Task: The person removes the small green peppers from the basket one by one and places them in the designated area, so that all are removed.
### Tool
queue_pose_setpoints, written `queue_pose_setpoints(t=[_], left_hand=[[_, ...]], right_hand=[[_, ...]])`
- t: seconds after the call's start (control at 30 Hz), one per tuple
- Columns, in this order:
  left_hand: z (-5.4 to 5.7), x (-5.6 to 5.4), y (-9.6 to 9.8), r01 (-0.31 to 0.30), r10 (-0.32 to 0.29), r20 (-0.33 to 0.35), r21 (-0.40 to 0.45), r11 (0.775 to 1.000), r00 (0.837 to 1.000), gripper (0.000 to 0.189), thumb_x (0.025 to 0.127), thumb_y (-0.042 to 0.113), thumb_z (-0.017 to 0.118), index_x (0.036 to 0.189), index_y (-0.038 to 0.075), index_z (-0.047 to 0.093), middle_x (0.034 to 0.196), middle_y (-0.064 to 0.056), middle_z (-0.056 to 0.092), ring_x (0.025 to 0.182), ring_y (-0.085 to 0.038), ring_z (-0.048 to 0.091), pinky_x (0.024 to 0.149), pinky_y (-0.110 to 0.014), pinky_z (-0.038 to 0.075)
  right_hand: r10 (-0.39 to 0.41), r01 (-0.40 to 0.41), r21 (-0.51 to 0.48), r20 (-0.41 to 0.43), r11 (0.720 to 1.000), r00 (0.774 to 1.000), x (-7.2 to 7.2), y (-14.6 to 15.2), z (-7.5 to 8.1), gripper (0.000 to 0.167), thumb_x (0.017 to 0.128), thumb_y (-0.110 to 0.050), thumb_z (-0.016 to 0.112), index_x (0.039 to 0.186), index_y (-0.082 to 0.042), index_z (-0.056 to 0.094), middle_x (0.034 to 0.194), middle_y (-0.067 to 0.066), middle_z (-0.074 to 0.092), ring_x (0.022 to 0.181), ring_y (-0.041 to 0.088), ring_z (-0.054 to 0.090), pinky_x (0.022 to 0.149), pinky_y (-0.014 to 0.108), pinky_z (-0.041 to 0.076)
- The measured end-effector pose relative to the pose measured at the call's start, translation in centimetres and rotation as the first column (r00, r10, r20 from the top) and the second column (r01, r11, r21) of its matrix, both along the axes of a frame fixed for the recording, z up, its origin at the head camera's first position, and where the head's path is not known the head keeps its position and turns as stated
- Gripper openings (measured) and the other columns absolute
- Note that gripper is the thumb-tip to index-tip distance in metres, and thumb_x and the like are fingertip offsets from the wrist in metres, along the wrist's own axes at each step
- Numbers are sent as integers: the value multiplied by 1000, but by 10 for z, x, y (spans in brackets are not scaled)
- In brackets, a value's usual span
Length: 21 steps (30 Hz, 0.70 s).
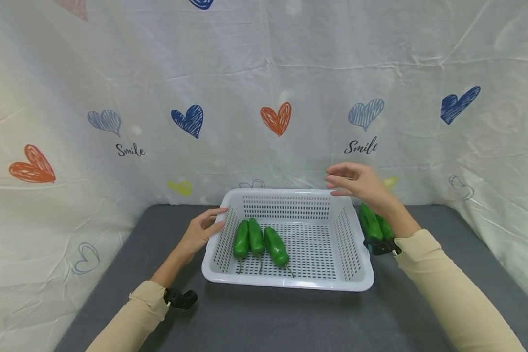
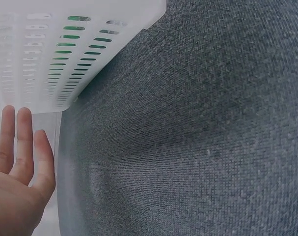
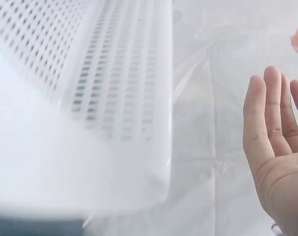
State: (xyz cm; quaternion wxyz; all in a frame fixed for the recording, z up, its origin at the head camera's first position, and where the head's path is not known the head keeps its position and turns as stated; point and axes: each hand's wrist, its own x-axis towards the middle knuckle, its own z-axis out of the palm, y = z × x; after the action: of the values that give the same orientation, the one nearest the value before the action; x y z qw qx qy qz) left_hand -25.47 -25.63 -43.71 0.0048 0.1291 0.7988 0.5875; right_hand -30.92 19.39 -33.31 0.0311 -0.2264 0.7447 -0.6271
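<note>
A white perforated plastic basket (image 1: 290, 283) stands on the dark grey cloth. Inside it, toward the left, lie three green peppers (image 1: 276, 247) with their stems toward the near side. My left hand (image 1: 200, 232) is at the basket's left rim, fingertips touching it; in the left wrist view its fingers (image 2: 23, 142) look straight. Over the back right corner of the basket I hold my right hand (image 1: 352, 181) raised, fingers loosely extended and nothing in them. More green peppers (image 1: 370, 222) lie on the cloth right of the basket, partly hidden by my right wrist.
The dark grey cloth-covered table (image 1: 281, 322) extends on both sides of the basket and in front of it. Directly behind hangs a white sheet (image 1: 233, 161) printed with hearts and the word Smile. Each wrist wears a black strap (image 1: 180, 298).
</note>
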Motion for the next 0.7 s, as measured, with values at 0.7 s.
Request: queue_pose_setpoints(t=[0.7], left_hand=[[1, 0, 0, 14, -14, -2, 8, 1000, 1000, 46, 104, 20, 63, 148, 11, 53, 132, -24, 58, 104, -32, 67, 74, -38, 58]], right_hand=[[176, -169, -78, 93, 982, 980, -9, -75, -6, 36, 97, -14, 73, 128, 2, 63, 123, 24, 62, 114, 55, 54, 90, 52, 53]])
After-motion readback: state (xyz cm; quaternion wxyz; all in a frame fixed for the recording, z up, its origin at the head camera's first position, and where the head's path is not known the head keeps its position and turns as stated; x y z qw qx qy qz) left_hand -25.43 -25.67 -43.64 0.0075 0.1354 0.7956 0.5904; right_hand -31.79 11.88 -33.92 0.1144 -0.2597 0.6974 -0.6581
